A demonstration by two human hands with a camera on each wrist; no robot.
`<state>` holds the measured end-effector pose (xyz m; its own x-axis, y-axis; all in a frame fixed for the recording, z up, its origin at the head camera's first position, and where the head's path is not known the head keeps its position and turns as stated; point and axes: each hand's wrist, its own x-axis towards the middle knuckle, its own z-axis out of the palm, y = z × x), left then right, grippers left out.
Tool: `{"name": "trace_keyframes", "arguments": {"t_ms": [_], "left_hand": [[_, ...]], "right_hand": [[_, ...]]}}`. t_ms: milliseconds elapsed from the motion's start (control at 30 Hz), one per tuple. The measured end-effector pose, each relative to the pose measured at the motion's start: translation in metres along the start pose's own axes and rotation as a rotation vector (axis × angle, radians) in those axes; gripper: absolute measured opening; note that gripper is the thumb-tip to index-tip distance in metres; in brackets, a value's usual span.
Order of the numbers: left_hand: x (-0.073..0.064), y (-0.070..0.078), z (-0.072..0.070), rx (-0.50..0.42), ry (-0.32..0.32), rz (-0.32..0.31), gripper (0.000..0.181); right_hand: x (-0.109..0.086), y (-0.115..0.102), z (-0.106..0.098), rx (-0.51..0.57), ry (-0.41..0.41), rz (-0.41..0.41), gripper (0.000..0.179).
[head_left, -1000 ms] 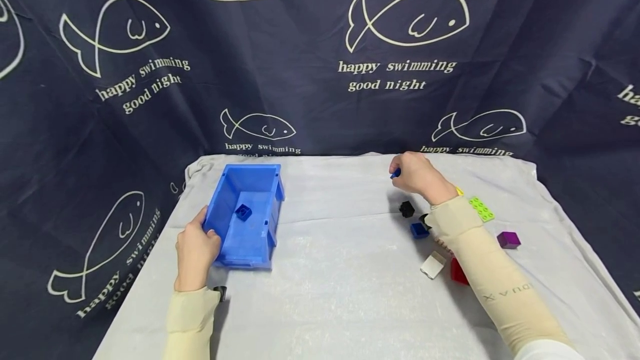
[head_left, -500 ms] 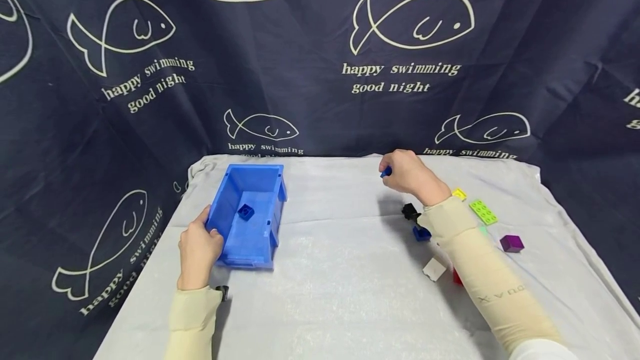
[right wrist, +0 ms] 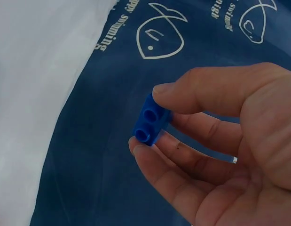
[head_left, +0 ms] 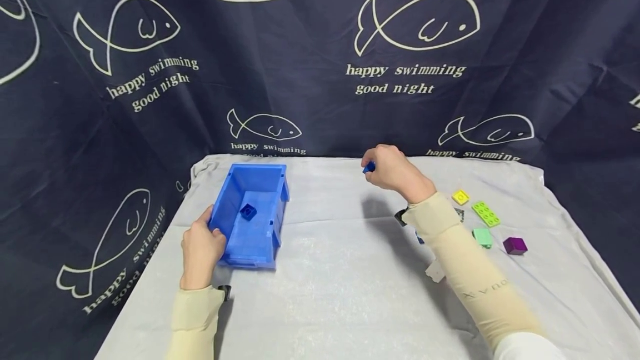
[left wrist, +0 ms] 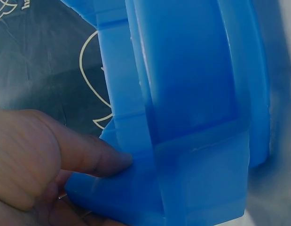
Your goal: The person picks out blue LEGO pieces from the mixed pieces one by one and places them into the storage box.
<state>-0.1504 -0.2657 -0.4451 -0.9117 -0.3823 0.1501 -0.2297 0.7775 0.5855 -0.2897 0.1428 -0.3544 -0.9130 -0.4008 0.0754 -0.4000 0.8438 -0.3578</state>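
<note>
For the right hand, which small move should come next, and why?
Probably carry the pinched blue brick leftward, over the blue bin: the right hand holds it above the table, and the left hand grips the bin, where another brick lies.

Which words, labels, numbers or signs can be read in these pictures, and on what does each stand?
"happy swimming": on the dark cloth, repeated, some copies cut off.
"good night": same cloth, beneath those words.
Right sleeve: faint lettering, too blurred to read surely.
No numbers legible.

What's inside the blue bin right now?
One dark blue block lies on the floor of the blue bin. The floor tight against its right wall is hidden by that wall.
</note>
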Motion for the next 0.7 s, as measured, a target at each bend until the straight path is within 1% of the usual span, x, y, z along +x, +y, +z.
{"name": "trace_keyframes", "arguments": {"t_ms": [200, 400, 700], "left_hand": [[-0.002, 0.001, 0.001, 0.0, -0.006, 0.004, 0.06], [-0.002, 0.0, 0.0, -0.009, 0.016, 0.01, 0.059], [-0.001, 0.0, 0.0, -0.008, 0.011, 0.009, 0.059]], "right_hand": [[0.004, -0.013, 0.0, 0.022, -0.029, 0.005, 0.025], [0.01, -0.028, 0.002, 0.026, -0.01, -0.022, 0.024], [0.015, -0.055, 0.009, 0.04, 0.021, -0.064, 0.023]]}}
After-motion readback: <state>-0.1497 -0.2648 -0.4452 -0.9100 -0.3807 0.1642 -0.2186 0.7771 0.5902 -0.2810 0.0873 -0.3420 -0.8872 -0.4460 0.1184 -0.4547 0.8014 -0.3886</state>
